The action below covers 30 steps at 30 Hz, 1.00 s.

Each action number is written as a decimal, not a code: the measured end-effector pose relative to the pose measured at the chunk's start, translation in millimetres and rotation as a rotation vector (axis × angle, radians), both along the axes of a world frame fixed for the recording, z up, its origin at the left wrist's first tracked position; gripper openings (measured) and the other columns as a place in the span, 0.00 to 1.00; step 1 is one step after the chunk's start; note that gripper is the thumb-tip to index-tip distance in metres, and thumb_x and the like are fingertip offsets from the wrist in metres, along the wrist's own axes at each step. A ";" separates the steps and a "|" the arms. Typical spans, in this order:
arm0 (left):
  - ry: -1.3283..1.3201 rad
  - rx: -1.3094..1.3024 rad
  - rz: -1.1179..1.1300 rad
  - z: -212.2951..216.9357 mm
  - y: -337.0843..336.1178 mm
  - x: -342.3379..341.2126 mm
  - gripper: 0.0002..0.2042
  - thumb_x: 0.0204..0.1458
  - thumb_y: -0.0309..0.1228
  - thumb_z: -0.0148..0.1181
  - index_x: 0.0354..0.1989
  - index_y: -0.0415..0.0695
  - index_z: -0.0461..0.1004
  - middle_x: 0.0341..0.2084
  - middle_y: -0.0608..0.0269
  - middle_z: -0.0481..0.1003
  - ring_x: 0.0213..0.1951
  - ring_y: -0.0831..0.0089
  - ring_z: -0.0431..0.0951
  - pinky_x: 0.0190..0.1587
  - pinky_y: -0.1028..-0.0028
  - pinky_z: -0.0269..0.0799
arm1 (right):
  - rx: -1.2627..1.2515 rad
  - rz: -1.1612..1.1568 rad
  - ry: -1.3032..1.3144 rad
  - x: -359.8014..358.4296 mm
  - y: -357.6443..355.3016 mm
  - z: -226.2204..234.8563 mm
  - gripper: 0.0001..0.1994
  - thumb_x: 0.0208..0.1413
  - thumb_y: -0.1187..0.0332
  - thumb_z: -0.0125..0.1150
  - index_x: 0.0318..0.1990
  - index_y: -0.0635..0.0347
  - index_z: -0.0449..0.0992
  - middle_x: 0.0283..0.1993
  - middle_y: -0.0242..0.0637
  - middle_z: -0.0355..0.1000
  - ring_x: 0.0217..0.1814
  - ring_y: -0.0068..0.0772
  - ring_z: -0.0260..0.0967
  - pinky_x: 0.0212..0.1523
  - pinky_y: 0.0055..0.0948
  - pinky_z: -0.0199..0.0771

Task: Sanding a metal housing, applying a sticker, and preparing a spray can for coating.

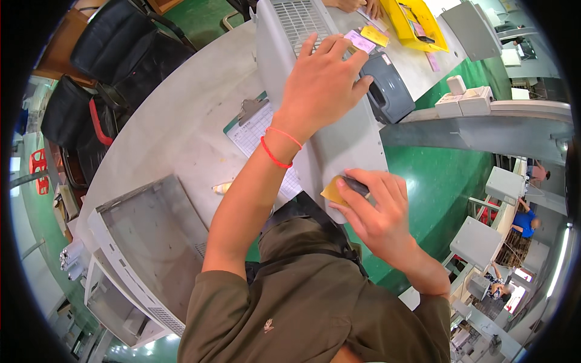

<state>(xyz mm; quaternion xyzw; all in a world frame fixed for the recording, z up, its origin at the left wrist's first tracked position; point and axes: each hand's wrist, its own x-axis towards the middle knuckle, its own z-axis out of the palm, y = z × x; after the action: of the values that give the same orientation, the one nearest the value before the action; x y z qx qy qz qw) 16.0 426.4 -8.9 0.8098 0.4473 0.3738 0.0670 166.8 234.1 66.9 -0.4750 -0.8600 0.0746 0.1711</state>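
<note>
A long light-grey casing (339,142) with a slotted grille at its far end lies across the table in front of me. My left hand (327,75) lies over the casing near the grille, its fingers stretched out. Near the casing's closer end, my right hand (381,209) grips a yellow-and-dark pad (332,192) between thumb and fingers. The pad's yellow edge is against or just above the grey surface; I cannot tell which. Partly beneath my left forearm and the casing is a clipboard (249,112) with a printed sheet.
Another open grey casing (151,236) stands at the left table edge. A dark grey case (390,88), yellow tray (417,24) and pink and yellow slips (361,41) lie at the far right. Another person's hands (351,5) are beyond. Black chairs (127,45) stand far left.
</note>
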 end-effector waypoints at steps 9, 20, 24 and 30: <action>-0.021 -0.003 0.001 1.9 -0.8 -1.7 0.17 0.66 0.43 0.69 0.57 0.49 0.83 0.64 0.56 0.80 0.68 0.53 0.78 0.79 0.46 0.62 | -0.023 0.012 0.103 -0.2 3.8 4.8 0.18 0.50 0.77 0.79 0.51 0.64 0.88 0.53 0.37 0.80 0.51 0.43 0.77 0.52 0.43 0.74; -0.028 0.007 0.007 0.8 0.0 -0.6 0.17 0.65 0.42 0.69 0.58 0.49 0.83 0.62 0.57 0.80 0.68 0.54 0.78 0.79 0.46 0.61 | 0.023 0.088 0.005 -4.1 1.4 -5.4 0.21 0.47 0.78 0.67 0.51 0.74 0.86 0.54 0.44 0.78 0.52 0.47 0.77 0.51 0.43 0.82; -0.005 0.016 0.034 -1.1 -1.2 2.1 0.18 0.65 0.43 0.69 0.58 0.48 0.82 0.62 0.57 0.80 0.68 0.55 0.77 0.80 0.45 0.61 | 0.027 0.099 0.000 -4.5 5.1 -3.5 0.21 0.46 0.78 0.67 0.50 0.74 0.85 0.55 0.45 0.78 0.53 0.48 0.78 0.51 0.44 0.83; 0.003 0.013 0.018 0.0 0.9 0.0 0.17 0.65 0.42 0.69 0.57 0.48 0.82 0.62 0.58 0.79 0.68 0.56 0.78 0.80 0.45 0.60 | 0.060 0.105 0.030 0.9 1.6 -9.9 0.19 0.47 0.78 0.68 0.49 0.74 0.85 0.52 0.44 0.79 0.51 0.47 0.79 0.50 0.42 0.84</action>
<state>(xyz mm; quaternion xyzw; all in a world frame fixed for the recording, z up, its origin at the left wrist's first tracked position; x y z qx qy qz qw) 16.0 427.3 -8.9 0.8067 0.4520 0.3763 0.0577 167.8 235.8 57.0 -0.4227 -0.8829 0.0647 0.1942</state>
